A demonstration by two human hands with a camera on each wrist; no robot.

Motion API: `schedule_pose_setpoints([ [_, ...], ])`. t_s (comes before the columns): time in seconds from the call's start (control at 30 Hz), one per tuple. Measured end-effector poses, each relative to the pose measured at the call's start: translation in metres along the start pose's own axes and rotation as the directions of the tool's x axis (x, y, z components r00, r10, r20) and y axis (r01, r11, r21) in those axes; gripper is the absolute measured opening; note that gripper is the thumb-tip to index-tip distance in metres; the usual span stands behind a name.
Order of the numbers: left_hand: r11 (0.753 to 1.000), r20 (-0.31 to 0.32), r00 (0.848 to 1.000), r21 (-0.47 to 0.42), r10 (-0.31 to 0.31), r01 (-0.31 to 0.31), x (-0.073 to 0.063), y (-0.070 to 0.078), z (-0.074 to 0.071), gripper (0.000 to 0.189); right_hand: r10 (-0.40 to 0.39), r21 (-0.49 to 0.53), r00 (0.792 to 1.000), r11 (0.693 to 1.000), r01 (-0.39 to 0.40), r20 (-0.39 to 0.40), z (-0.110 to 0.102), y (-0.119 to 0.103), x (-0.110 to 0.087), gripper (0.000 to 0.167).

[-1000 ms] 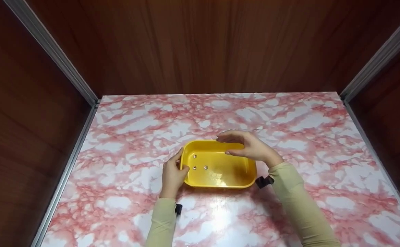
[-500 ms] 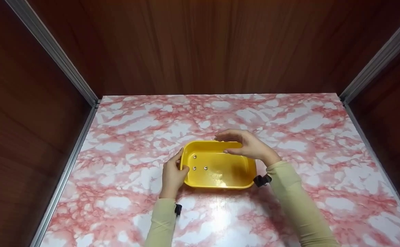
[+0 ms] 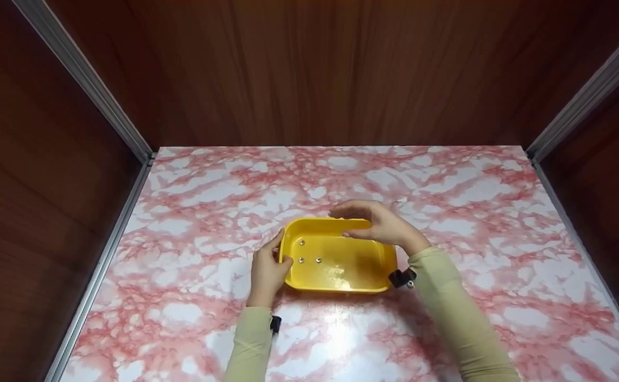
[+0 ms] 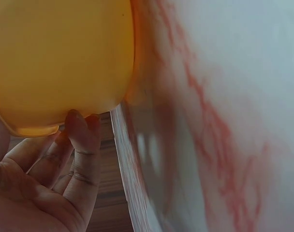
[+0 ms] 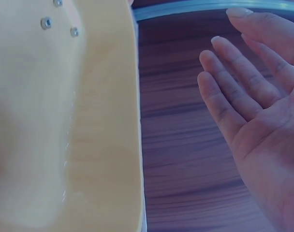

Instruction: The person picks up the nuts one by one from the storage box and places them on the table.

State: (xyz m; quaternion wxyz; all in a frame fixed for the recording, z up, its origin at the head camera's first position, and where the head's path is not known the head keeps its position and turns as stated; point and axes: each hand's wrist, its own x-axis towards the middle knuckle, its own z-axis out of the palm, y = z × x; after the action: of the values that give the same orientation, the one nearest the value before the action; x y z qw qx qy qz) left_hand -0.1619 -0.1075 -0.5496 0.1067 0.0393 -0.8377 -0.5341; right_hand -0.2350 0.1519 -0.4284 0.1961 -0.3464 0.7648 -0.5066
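Note:
A yellow plastic bin (image 3: 351, 268) with rounded corners stands on the marbled surface. My left hand (image 3: 268, 270) grips its left wall, thumb over the rim and fingers outside; the left wrist view shows those fingers (image 4: 81, 150) against the bin's outer wall. Three small round metal pieces with recessed centres, like screw heads (image 5: 46, 22), lie on the bin's floor toward the left end. Above the bin's far right part hovers my right hand (image 3: 383, 225), fingers loosely bent and thumb apart, holding nothing. In the right wrist view its palm faces the camera, apart from the bin's rim.
The work surface (image 3: 447, 180) has a red and white marble pattern. Dark wood-grain panels (image 3: 330, 74) close it in at the back and both sides, with metal rails (image 3: 92, 85) along the corners. Small black devices (image 3: 402, 277) are strapped at both wrists.
My right hand has drifted slightly to the left over the bin, its fingers keeping the same bend. The left hand and the bin have stayed in place.

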Motion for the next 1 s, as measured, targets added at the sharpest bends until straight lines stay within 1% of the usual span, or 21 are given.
schedule_pose_setpoints([
  [0.1, 1.0, -0.001, 1.0, 0.0, -0.009, 0.009, 0.0, 0.0, 0.0, 0.068, -0.011, 0.01, 1.0, 1.0, 0.011, 0.011, 0.0, 0.009, 0.004, 0.047],
  [0.3, 1.0, -0.013, 1.0, 0.002, -0.001, 0.001, 0.0, 0.0, 0.001, 0.067, -0.078, 0.017, 0.997, 0.997, 0.078, 0.014, 0.001, 0.039, 0.012, 0.049],
  [0.5, 1.0, -0.01, 1.0, 0.013, -0.012, 0.012, 0.0, 0.001, 0.0, 0.067, -0.125, 0.022, 0.992, 0.992, 0.125, 0.019, 0.001, 0.05, 0.017, 0.046],
  [0.73, 1.0, 0.003, 1.0, 0.009, -0.024, 0.024, 0.0, 0.001, 0.0, 0.067, -0.09, -0.02, 0.996, 0.996, 0.09, 0.005, 0.003, 0.054, 0.021, 0.045],
  [1.0, 0.999, 0.006, 1.0, 0.009, -0.031, 0.031, 0.0, 0.001, 0.001, 0.069, -0.088, 0.01, 0.996, 0.996, 0.088, 0.003, 0.006, 0.059, 0.023, 0.045],
])
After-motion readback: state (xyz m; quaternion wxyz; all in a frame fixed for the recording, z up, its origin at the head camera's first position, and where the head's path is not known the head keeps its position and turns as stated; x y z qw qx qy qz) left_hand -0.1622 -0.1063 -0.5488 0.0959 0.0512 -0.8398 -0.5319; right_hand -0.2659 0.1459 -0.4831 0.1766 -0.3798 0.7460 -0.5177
